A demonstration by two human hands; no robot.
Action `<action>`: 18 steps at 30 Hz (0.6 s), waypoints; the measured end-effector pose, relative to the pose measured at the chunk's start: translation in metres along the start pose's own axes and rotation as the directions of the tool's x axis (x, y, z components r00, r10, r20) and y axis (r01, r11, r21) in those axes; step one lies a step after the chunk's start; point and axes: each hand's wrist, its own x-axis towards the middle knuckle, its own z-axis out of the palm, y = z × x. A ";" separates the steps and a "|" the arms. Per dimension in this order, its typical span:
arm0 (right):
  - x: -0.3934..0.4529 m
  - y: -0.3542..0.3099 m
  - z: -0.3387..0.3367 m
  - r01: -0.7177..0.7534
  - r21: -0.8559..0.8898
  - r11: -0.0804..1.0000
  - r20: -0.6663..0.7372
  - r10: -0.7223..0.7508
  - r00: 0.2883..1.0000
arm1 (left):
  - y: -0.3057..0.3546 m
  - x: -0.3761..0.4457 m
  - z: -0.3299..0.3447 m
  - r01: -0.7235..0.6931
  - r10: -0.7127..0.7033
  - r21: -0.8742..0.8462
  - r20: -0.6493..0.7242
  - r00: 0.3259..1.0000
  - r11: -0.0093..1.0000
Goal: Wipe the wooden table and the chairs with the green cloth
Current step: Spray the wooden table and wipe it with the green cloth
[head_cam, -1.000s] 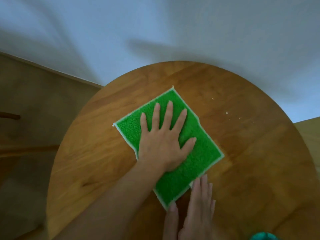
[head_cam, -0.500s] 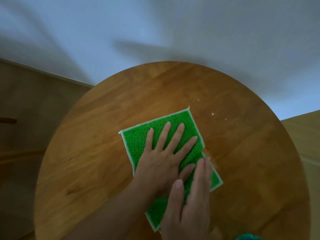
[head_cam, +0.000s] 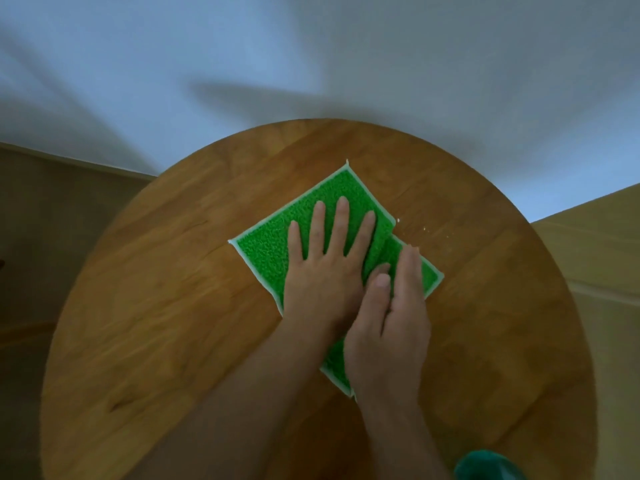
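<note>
and the square green terry cloth with its pale edging (head_cam: 349, 195) has swung back up the round wooden counter (head_cam: 166, 306), its top corner pointing toward the far rim again after dipping closer to the person half a second ago, when it lay squarer to the edge. the right hand (head_cam: 391, 323), which a second ago lay on bare wood below the cloth's near corner, is now on top of it, covering the lower right part and lapping against the left hand's thumb side. that reads as a two-handed stroke in progress: the counter top is being wiped, the pale crumbs (head_cam: 424, 230) just beside the cloth's right corner are not yet swept up, and no chair has been reached from what shows here, so the job looks early. the left hand (head_cam: 325, 268) lies flat, palm down, fingers straight and fanned toward the far corner of the cloth, forearm running in from the lower left. the right hand is flat too, fingers together and pointing up the counter, thumb tucked in toward the other hand. neither grip is closed around anything; both are spread wide and simply press the cloth down onto the wood. the cloth sits near the middle of the counter, slightly toward the far side, lying flat with one fold line showing near its right edge. a blurred teal object (head_cam: 485, 467) peeks in at the bottom edge; what it is cannot be told.
</note>
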 end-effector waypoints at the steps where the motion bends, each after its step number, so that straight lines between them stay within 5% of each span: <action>1: 0.009 -0.001 0.001 0.007 0.017 1.000 0.041 -0.008 0.999 | -0.004 0.000 -0.004 -0.026 0.026 -0.032 0.008 1.000 0.999; 4: 0.024 -0.002 0.010 0.105 -0.103 0.989 0.170 -0.086 0.982 | -0.035 -0.005 -0.021 -0.021 0.016 -0.154 -0.033 0.999 0.988; 7: 0.025 -0.010 0.035 0.254 -0.324 0.911 0.159 -0.212 0.964 | -0.087 -0.025 -0.033 0.182 -0.203 -0.152 -0.136 0.970 0.971; 12: 0.037 -0.004 0.056 0.319 -0.556 0.767 0.308 -0.166 0.937 | -0.126 -0.065 -0.032 0.301 -0.312 -0.173 -0.039 0.949 0.938; 15: 0.051 0.013 0.034 0.176 -0.652 0.737 0.176 -0.078 0.981 | -0.130 -0.082 -0.024 0.353 -0.362 -0.173 -0.022 0.932 0.920; 18: 0.077 0.029 0.003 -0.172 -0.683 0.710 -0.090 0.152 0.984 | -0.134 -0.086 -0.017 0.345 -0.363 -0.183 -0.073 0.929 0.921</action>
